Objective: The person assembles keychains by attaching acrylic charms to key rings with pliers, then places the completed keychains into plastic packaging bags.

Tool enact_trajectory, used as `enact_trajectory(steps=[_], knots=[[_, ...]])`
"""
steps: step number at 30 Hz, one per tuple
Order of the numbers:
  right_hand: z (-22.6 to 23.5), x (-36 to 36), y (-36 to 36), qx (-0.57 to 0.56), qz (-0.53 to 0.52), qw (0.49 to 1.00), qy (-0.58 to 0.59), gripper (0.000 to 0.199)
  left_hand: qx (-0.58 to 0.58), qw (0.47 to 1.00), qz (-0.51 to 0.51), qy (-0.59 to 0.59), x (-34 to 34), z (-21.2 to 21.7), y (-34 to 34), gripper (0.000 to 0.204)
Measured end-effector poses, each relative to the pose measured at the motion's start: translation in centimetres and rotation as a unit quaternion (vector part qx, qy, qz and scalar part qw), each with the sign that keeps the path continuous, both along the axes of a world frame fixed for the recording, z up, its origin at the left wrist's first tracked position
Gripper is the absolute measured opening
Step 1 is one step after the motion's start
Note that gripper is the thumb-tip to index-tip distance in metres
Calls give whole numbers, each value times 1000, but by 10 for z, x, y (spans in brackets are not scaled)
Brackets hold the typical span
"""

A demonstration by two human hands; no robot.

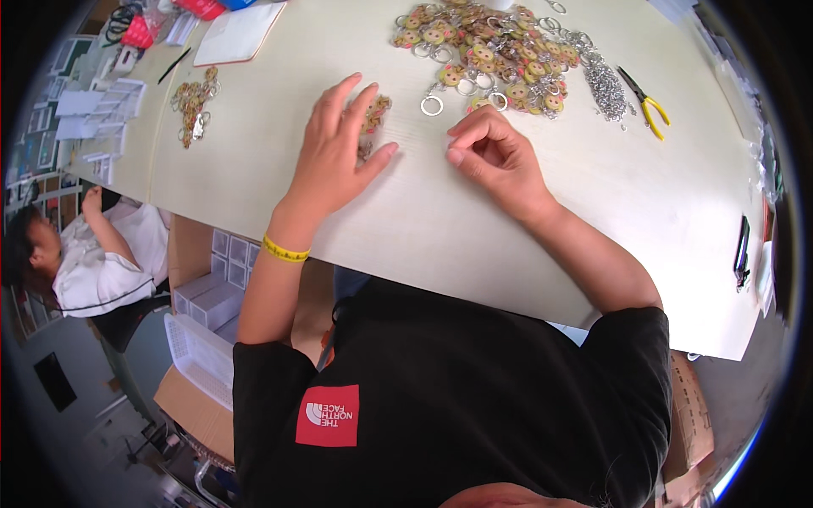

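Note:
My left hand point(330, 152) is open, its fingers spread above the table. Partly hidden behind its fingers lies a small group of brown cartoon charms point(373, 116). To the right, my right hand point(501, 161) is curled with thumb and forefinger pinched together; whatever might be between them is too small to make out. Just beyond it spreads a big pile of cartoon-face keychains point(483, 57) with metal split rings. One silver split ring point(432, 105) sticks out at the pile's near left edge. Beside the pile is a heap of small silver chain pieces point(605, 85).
Yellow-handled pliers point(652, 114) lie right of the chain heap. More charms point(195, 106), a black pen point(174, 66) and a notebook point(240, 34) are at the left. A black tool point(743, 254) lies near the right edge. A person in white point(110, 254) sits at the left.

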State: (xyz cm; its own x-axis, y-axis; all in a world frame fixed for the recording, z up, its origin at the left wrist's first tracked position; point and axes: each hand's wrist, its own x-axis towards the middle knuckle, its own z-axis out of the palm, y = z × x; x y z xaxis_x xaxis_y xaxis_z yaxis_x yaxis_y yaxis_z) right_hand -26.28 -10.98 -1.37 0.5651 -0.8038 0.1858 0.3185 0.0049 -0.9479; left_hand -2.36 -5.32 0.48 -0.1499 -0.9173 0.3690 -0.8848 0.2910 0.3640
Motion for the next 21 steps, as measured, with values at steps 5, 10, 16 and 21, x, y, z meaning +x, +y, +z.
enact_trajectory(steps=[5, 10, 16, 21], knots=[[0, 0, 6, -89, 30, 994, 63, 13, -6, 996, -18, -89, 15, -17, -48, 61], [4, -2, 6, -98, 29, 990, 92, 12, -74, 994, -67, -33, -9, -3, -85, 39], [8, -1, 7, -93, 54, 989, 97, 14, -41, 997, -34, -51, -39, -7, -91, 24], [6, -3, 9, -100, 34, 993, 57, 13, 85, 974, -10, 210, -34, 9, -71, 16]])
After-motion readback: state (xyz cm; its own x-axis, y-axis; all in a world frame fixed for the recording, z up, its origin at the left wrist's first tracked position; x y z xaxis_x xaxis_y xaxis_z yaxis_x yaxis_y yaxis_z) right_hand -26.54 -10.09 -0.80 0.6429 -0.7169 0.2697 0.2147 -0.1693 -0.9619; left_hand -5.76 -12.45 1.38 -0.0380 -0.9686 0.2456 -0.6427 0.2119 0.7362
